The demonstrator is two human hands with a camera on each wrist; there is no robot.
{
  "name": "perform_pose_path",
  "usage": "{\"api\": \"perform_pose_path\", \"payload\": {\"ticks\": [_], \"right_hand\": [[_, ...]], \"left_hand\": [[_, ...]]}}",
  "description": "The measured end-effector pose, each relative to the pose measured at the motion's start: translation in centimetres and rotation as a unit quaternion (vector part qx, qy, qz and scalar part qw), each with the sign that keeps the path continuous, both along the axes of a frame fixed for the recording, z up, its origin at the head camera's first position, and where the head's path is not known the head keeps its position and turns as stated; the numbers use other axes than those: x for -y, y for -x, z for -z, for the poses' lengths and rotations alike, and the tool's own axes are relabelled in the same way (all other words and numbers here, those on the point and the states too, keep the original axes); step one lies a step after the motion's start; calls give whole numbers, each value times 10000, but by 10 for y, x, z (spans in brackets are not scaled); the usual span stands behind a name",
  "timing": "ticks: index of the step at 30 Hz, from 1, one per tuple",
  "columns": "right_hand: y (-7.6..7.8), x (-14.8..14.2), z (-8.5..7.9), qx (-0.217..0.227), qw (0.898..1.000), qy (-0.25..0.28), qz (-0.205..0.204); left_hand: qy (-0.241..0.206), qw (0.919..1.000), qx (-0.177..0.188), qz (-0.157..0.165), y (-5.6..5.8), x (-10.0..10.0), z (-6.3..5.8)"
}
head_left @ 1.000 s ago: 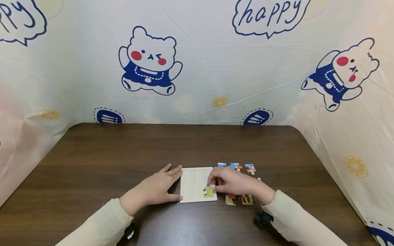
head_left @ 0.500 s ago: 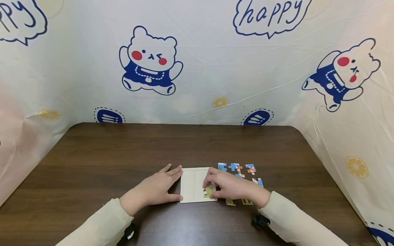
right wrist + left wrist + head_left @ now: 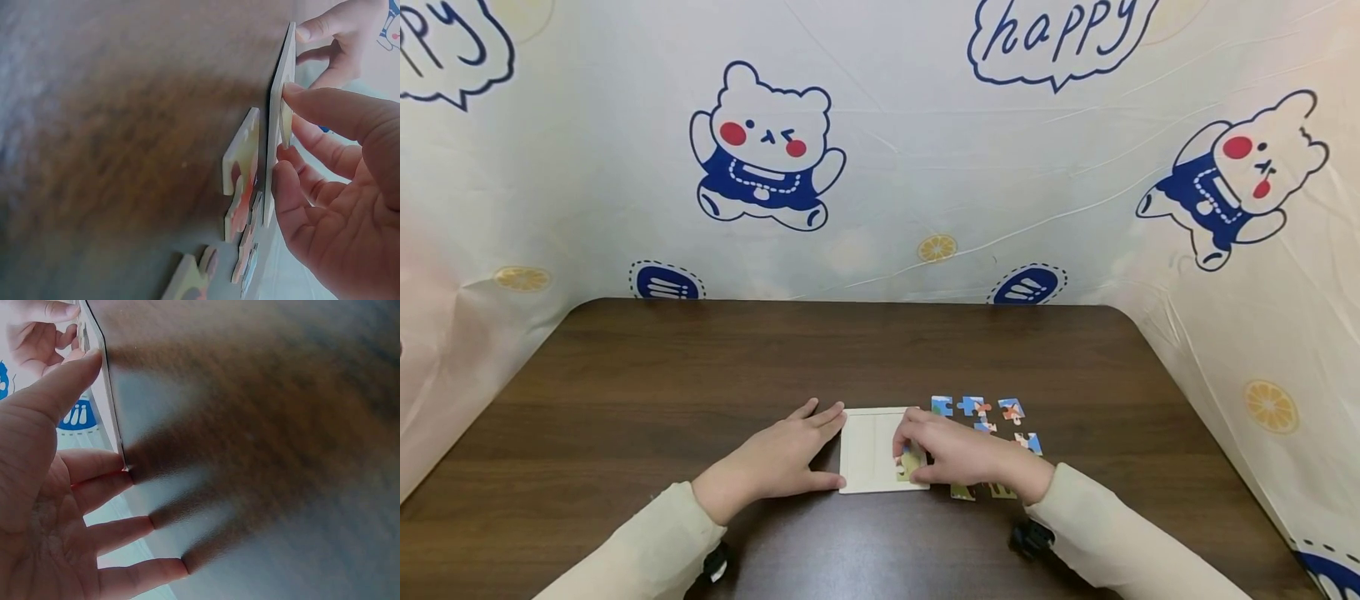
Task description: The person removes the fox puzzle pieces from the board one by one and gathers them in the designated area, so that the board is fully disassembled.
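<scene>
A pale wooden puzzle tray lies flat on the table. My left hand rests at its left edge, thumb and fingers spread and straight. In the left wrist view, the left thumb and forefinger touch that edge. My right hand reaches over the tray's right side. Its thumb and bent fingers pinch a green-yellow jigsaw piece in the lower right part of the tray. In the right wrist view the piece shows edge-on between thumb and fingers, its far side hidden.
Several loose jigsaw pieces lie right of the tray, among them a blue one, an orange-and-blue one and a green one. My right forearm partly covers this group. A printed cloth hangs behind the brown table.
My right hand has shifted left, farther over the tray and the green-yellow piece, uncovering loose pieces at the back right. It barely moves over the last half second. My left hand stays put.
</scene>
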State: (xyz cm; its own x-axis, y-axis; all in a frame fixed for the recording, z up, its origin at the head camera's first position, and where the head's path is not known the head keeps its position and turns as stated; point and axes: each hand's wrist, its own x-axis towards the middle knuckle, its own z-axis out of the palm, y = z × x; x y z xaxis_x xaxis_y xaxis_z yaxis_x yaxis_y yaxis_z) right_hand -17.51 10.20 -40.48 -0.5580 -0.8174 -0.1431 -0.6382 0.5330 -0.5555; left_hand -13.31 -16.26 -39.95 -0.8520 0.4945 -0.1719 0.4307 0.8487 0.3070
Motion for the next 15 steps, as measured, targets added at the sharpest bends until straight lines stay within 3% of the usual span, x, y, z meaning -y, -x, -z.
{"api": "perform_pose_path", "payload": {"ticks": [9, 15], "right_hand": [[1, 1, -1, 623, 9976, 279, 106], [1, 0, -2, 782, 9960, 434, 71]], "left_hand": [[67, 9999, 86, -37, 1, -1, 0], [32, 9999, 94, -20, 1, 0, 0]]}}
